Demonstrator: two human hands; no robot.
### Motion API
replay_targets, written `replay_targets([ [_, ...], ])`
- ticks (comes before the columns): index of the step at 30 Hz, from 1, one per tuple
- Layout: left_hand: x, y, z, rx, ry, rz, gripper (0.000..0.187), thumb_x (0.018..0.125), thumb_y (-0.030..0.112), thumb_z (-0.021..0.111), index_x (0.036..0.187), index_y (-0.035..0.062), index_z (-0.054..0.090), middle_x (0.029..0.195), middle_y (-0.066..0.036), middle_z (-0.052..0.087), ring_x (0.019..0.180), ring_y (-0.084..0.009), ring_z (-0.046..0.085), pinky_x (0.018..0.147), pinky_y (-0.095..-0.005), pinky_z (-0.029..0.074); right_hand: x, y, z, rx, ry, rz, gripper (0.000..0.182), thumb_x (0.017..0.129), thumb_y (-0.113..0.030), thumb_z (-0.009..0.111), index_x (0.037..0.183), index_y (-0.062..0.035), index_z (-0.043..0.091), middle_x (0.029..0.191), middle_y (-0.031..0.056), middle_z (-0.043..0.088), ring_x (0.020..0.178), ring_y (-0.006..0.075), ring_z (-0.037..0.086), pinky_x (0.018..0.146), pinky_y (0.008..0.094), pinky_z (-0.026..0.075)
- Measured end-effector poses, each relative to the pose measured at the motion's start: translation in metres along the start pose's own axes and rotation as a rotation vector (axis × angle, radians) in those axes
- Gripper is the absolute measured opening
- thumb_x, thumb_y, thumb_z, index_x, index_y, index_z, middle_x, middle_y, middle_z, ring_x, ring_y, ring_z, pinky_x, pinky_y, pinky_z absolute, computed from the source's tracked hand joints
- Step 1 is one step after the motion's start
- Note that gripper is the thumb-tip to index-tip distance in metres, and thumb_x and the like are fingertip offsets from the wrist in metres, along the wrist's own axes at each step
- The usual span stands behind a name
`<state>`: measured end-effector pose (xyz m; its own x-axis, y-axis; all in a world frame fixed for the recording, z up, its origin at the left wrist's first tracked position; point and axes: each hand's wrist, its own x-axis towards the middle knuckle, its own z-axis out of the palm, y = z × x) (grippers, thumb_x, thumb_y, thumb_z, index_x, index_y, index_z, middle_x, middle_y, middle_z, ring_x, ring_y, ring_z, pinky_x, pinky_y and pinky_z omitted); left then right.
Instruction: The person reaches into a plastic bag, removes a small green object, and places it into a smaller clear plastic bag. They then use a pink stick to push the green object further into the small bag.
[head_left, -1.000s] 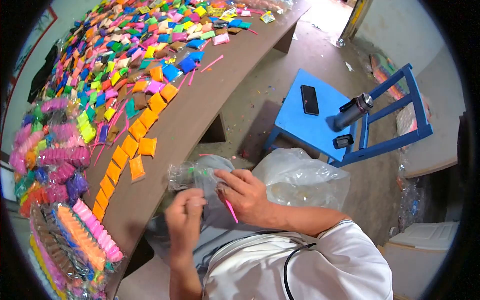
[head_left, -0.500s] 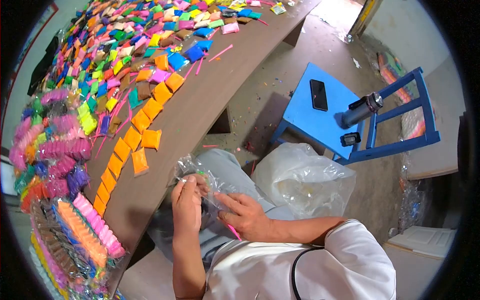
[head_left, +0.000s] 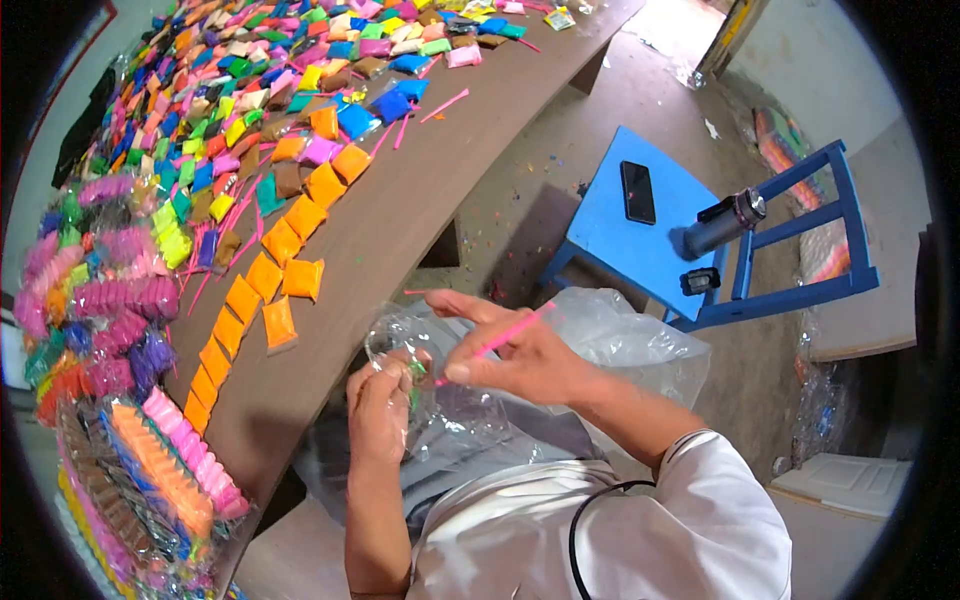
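My left hand (head_left: 378,405) is closed on the edge of a clear plastic bag (head_left: 455,415), which hangs over my lap with its mouth spread. Something small and green (head_left: 415,370) shows by the left fingertips, inside or behind the film. My right hand (head_left: 515,350) is beside the bag's mouth, its index finger stretched out. A thin pink plastic stick (head_left: 520,328) lies across the right hand, held by the thumb and the curled fingers. On the table, a line of flat orange packets (head_left: 265,277) runs near my left hand.
A big heap of colourful small packets (head_left: 290,60) covers the far part of the brown table (head_left: 440,170). Bundled packets (head_left: 160,450) lie at the left. A blue chair (head_left: 600,210) carries a phone (head_left: 637,192) and a flask (head_left: 720,222). A large clear bag (head_left: 640,350) is beside my lap.
My right hand has lifted away from the left and turned, with the pink stick now pointing up and right. The clear bag has been spread wider. My left hand stays nearly in place.
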<state>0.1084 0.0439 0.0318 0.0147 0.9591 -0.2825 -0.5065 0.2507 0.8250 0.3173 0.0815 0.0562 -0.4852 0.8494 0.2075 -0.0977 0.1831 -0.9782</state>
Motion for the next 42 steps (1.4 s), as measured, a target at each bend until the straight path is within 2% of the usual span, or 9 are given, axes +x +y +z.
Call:
replay_targets([
  [2,-0.001,0.0,0.008,0.061,-0.034,-0.003,0.029,0.085,0.023,0.057,0.098,-0.0034,0.061,0.092,-0.014,0.064,0.078,-0.021,0.06,0.074,-0.0338,0.049,0.017,0.003,-0.002,-0.062,-0.005,-0.055,0.016,0.09,-0.019,0.072,0.092,-0.0029,0.075,0.113,0.0153,0.067,0.108,0.0224,0.062,0.101,0.0424,0.042],
  [5,-0.001,0.006,0.005,0.074,-0.073,-0.032,0.028,0.086,0.022,0.057,0.097,-0.0032,0.061,0.09,-0.014,0.064,0.074,-0.0206,0.06,0.07,-0.0335,0.049,0.031,0.001,-0.004,0.248,-0.18,0.11,0.016,0.091,-0.017,0.07,0.095,-0.0019,0.074,0.102,0.0094,0.07,0.095,0.0175,0.064,0.093,0.0389,0.047],
  [8,-0.003,0.02,0.02,0.147,-0.027,-0.049,0.022,0.093,0.017,0.055,0.082,-0.0015,0.06,0.079,-0.011,0.062,0.068,-0.0175,0.054,0.072,-0.0321,0.045,0.035,0.012,-0.005,0.315,-0.036,0.194,0.015,0.092,-0.015,0.07,0.095,-0.0007,0.072,0.092,0.0041,0.068,0.087,0.0108,0.062,0.076,0.0267,0.05],
  [17,0.002,0.014,0.016,0.262,-0.131,0.108,0.035,0.099,0.03,0.055,0.092,-0.0033,0.063,0.086,-0.011,0.066,0.075,-0.0159,0.06,0.074,-0.0318,0.046,0.042,0.02,0.01,0.278,0.394,0.008,0.014,0.091,-0.012,0.07,0.09,0.0021,0.069,0.087,0.0044,0.068,0.081,0.0088,0.061,0.07,0.0255,0.049],
  [24,0.034,0.021,0.0,0.521,-0.017,0.034,0.038,0.099,0.032,0.052,0.091,-0.0027,0.066,0.075,-0.007,0.065,0.071,-0.0122,0.062,0.067,-0.0262,0.045,0.064,0.039,-0.011,0.051,0.402,0.088,0.017,0.093,-0.016,0.068,0.094,0.0005,0.072,0.08,0.0034,0.067,0.076,0.0071,0.057,0.069,0.0244,0.049],
  [29,0.084,0.032,-0.011,0.674,0.076,0.054,0.039,0.099,0.033,0.053,0.085,-0.0017,0.065,0.068,-0.006,0.063,0.06,-0.0128,0.059,0.058,-0.028,0.044,0.081,0.035,-0.028,0.093,0.304,0.282,0.019,0.093,-0.018,0.068,0.093,0.0007,0.072,0.073,-0.0044,0.06,0.068,0.0036,0.051,0.059,0.0233,0.041],
  [36,0.114,0.038,-0.007,1.134,0.155,0.135,0.042,0.098,0.037,0.056,0.082,-0.0007,0.064,0.059,-0.007,0.058,0.057,-0.0124,0.057,0.055,-0.0295,0.043,0.105,0.081,-0.049,-0.309,0.317,0.02,0.015,0.091,-0.018,0.07,0.094,-0.0026,0.072,0.077,0.0033,0.065,0.077,0.0132,0.06,0.065,0.0307,0.048],
  [38,0.122,0.024,-0.012,1.309,0.246,0.344,0.034,0.095,0.031,0.059,0.08,0.0007,0.063,0.066,-0.018,0.061,0.06,-0.0352,0.06,0.059,-0.0426,0.046,0.108,0.073,-0.053,-0.763,0.327,-0.143,0.017,0.087,-0.016,0.072,0.093,-0.0011,0.071,0.079,0.013,0.067,0.074,0.0208,0.065,0.065,0.031,0.049],
  [42,0.119,0.019,-0.004,1.456,0.305,0.543,0.032,0.092,0.029,0.062,0.075,0.0022,0.06,0.072,-0.019,0.062,0.068,-0.0422,0.06,0.061,-0.048,0.046,0.114,0.071,-0.063,-0.865,0.389,-0.236,0.014,0.085,-0.013,0.072,0.094,-0.0013,0.071,0.08,0.0152,0.066,0.071,0.0234,0.064,0.065,0.0324,0.05],
])
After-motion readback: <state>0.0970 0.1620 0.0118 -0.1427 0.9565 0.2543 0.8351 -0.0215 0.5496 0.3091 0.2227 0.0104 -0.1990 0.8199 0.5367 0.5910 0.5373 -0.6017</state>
